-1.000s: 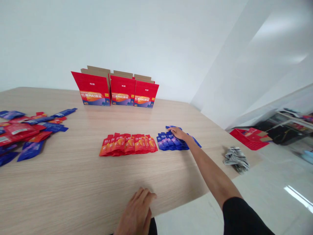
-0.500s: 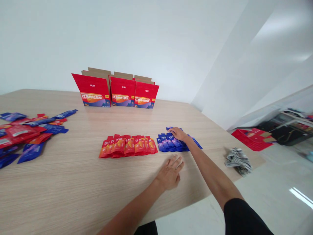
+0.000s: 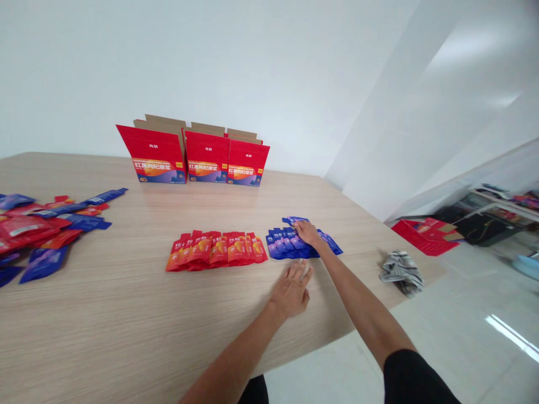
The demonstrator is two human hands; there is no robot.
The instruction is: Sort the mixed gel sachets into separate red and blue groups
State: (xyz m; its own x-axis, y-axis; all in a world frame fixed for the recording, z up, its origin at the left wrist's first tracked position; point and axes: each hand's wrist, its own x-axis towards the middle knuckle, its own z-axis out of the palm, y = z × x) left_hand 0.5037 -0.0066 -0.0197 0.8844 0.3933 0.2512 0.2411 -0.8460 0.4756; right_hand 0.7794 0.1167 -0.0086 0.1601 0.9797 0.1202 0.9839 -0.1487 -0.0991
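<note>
l hand (image 3: 290, 290) has moved fwd vs 1 s ago: was down by the front edge of the table (image 3: 126, 320), now just in front of the blue pouches (image 3: 281, 244). r hand (image 3: 308, 233) about same spot as before, over the same pouches. camera view shifted slightly too.

l hand palm down, fingers loosely spread, nothing seen in it; near the blue pouches but a small gap btwn. can't tell if it's touching the table. r hand reaches over the row, fingertips at a blue pouch lying at the back; can't tell if pinching or just resting, fingers partly hidden. blue row = overlapping, fanned, some hidden under r hand + forearm.

red pouches (image 3: 217, 249) = overlapping row just left of the blue ones. mixed pile (image 3: 40, 227) of red + blue pouches, far left, cut off by frame edge. 3 red boxes (image 3: 206, 157) stand side by side at the back, flaps up. striped cloth (image 3: 402, 273) crumpled nr right table edge. red carton (image 3: 425, 234) further right, open, w/ red stuff inside.
</note>
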